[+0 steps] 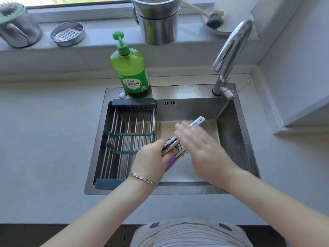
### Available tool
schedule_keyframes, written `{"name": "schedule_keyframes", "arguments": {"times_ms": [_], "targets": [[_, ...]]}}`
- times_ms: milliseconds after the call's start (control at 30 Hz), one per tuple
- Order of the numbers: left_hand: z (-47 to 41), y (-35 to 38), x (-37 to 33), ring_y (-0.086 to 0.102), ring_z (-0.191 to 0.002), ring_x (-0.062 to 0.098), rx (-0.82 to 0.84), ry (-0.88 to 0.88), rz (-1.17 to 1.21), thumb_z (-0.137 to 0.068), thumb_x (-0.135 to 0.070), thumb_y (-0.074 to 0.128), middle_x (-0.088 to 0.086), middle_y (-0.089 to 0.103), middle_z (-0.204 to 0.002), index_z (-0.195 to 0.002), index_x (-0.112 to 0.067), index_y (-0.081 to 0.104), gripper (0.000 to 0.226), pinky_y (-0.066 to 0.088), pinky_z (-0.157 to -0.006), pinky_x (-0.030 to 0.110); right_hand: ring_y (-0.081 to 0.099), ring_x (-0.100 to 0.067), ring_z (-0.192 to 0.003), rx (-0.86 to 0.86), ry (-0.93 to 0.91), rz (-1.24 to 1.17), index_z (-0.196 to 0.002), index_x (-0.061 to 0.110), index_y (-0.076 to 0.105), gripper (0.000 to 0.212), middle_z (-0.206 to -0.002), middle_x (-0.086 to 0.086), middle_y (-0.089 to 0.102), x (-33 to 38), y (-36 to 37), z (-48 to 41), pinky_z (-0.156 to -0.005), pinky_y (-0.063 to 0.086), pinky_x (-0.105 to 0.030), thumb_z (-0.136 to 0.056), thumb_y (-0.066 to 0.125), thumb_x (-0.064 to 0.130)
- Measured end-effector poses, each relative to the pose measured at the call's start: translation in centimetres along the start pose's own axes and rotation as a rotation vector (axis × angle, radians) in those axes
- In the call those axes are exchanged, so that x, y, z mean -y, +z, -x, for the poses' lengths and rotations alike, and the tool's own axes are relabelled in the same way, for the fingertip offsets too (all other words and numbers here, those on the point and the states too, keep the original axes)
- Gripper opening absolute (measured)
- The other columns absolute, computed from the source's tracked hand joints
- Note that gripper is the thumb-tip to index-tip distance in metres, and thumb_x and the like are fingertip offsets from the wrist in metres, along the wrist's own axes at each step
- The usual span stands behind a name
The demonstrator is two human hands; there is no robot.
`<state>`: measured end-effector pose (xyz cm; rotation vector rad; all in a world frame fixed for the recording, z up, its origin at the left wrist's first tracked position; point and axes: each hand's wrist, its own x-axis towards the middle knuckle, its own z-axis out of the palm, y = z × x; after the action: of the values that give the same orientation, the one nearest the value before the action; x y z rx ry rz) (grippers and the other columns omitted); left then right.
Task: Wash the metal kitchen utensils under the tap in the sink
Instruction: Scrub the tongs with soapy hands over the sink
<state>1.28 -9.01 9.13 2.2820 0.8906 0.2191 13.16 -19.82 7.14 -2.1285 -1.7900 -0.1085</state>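
Observation:
My left hand [153, 155] grips one end of metal tongs [196, 122] over the steel sink [231, 139]. The tongs slant up to the right, their hinged end showing past my right hand [197, 141]. That hand is blurred, its fingers straight, lying across the middle of the tongs. A purple-handled utensil [170, 163] lies on the sink floor under my left hand, mostly hidden. The chrome tap [229, 50] stands at the sink's back right corner. No water is seen running from it.
A dark drying rack [128, 138] with metal bars fills the sink's left half. A green soap bottle [130, 68] stands behind it. On the window ledge are stacked metal pots [156, 22], a tin with a grater [67, 33], a jar and a dish brush [213, 19].

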Motion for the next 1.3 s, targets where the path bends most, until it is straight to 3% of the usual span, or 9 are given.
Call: {"name": "schedule_keyframes", "arguments": {"times_ms": [133, 233, 367, 567, 767, 933, 1100, 1233, 1300], "targets": [[0.0, 0.0, 0.0, 0.042, -0.053, 0.018, 0.022, 0.006, 0.009, -0.082, -0.03, 0.065, -0.01, 0.039, -0.05, -0.062, -0.012, 0.052, 0.03, 0.023, -0.052, 0.025, 0.04, -0.041, -0.127, -0.039, 0.041, 0.001, -0.123, -0.01, 0.052, 0.061, -0.132, -0.024, 0.05, 0.1, 0.0, -0.1, -0.111, 0.023, -0.042, -0.067, 0.03, -0.018], [0.0, 0.1, 0.2, 0.054, -0.059, 0.025, 0.052, 0.041, 0.011, -0.081, -0.027, 0.066, 0.007, 0.056, -0.058, -0.064, -0.008, 0.053, 0.028, 0.031, -0.054, 0.027, 0.034, -0.033, -0.13, 0.035, -0.112, 0.003, -0.127, -0.007, 0.05, 0.063, -0.135, -0.02, 0.048, 0.6, 0.6, 0.7, -0.114, 0.015, -0.038, -0.069, 0.025, -0.014], [-0.1, -0.3, 0.5, 0.061, -0.049, 0.024, 0.141, -0.041, 0.132, -0.077, -0.035, 0.069, 0.013, 0.064, -0.058, -0.072, 0.003, 0.058, 0.04, 0.05, -0.05, 0.029, 0.041, -0.041, -0.126, 0.022, 0.065, -0.004, -0.124, -0.01, 0.052, 0.069, -0.133, -0.024, 0.05, -0.9, 0.1, 0.1, -0.109, 0.02, -0.044, -0.058, 0.048, -0.028], [-0.1, -0.4, 0.2, 0.041, -0.022, 0.013, 0.479, -0.551, 0.671, -0.092, -0.052, 0.03, 0.005, 0.051, -0.033, -0.058, -0.007, 0.055, 0.062, 0.033, -0.029, 0.013, 0.032, -0.034, -0.132, 0.04, -0.021, 0.008, -0.128, -0.007, 0.049, 0.06, -0.137, -0.02, 0.047, -1.0, -0.1, 0.5, -0.115, 0.017, -0.04, -0.072, 0.029, -0.013], [-0.1, -0.3, 0.3, 0.029, -0.018, 0.004, 0.798, -0.887, 1.084, -0.091, -0.05, 0.032, -0.004, 0.037, -0.027, -0.047, -0.013, 0.054, 0.062, 0.02, -0.024, 0.006, 0.032, -0.032, -0.133, 0.149, -0.194, -0.055, -0.129, -0.005, 0.048, 0.064, -0.139, -0.019, 0.044, 0.6, -0.4, 1.5, -0.114, 0.018, -0.038, -0.068, 0.029, -0.004], [-0.3, -1.0, 0.3, 0.032, -0.016, 0.001, 1.027, -0.887, 1.328, -0.08, -0.025, 0.037, -0.006, 0.038, -0.025, -0.045, -0.011, 0.058, 0.043, 0.019, -0.02, 0.009, 0.036, -0.041, -0.129, 0.082, 0.063, -0.041, -0.125, -0.009, 0.05, 0.071, -0.135, -0.023, 0.047, -0.8, -1.3, 0.6, -0.114, 0.016, -0.041, -0.055, 0.045, -0.023], [-0.2, -1.0, 0.1, 0.032, -0.016, 0.001, 1.042, -0.868, 1.335, -0.078, -0.026, 0.038, -0.006, 0.039, -0.025, -0.045, -0.01, 0.059, 0.042, 0.019, -0.02, 0.008, 0.033, -0.034, -0.133, 0.136, -0.225, -0.073, -0.129, -0.005, 0.048, 0.062, -0.139, -0.019, 0.045, 0.7, -0.8, 2.0, -0.114, 0.02, -0.04, -0.069, 0.031, -0.006], [-0.5, -1.2, 0.2, 0.032, -0.017, 0.001, 1.033, -0.864, 1.329, -0.081, -0.021, 0.036, -0.006, 0.038, -0.026, -0.046, -0.009, 0.057, 0.042, 0.019, -0.019, 0.009, 0.042, -0.041, -0.126, 0.044, 0.029, -0.026, -0.123, -0.008, 0.053, 0.061, -0.132, -0.022, 0.051, -1.1, -1.5, 0.7, -0.112, 0.026, -0.043, -0.068, 0.027, -0.01], [-0.7, -1.2, 0.3, 0.032, -0.016, 0.001, 1.03, -0.87, 1.306, -0.087, -0.022, 0.031, -0.005, 0.038, -0.025, -0.047, -0.009, 0.056, 0.05, 0.02, -0.019, 0.008, 0.037, -0.038, -0.128, 0.042, -0.044, -0.032, -0.124, -0.008, 0.051, 0.06, -0.133, -0.022, 0.05, -0.4, -1.2, 1.0, -0.113, 0.021, -0.039, -0.069, 0.029, -0.009]]}}
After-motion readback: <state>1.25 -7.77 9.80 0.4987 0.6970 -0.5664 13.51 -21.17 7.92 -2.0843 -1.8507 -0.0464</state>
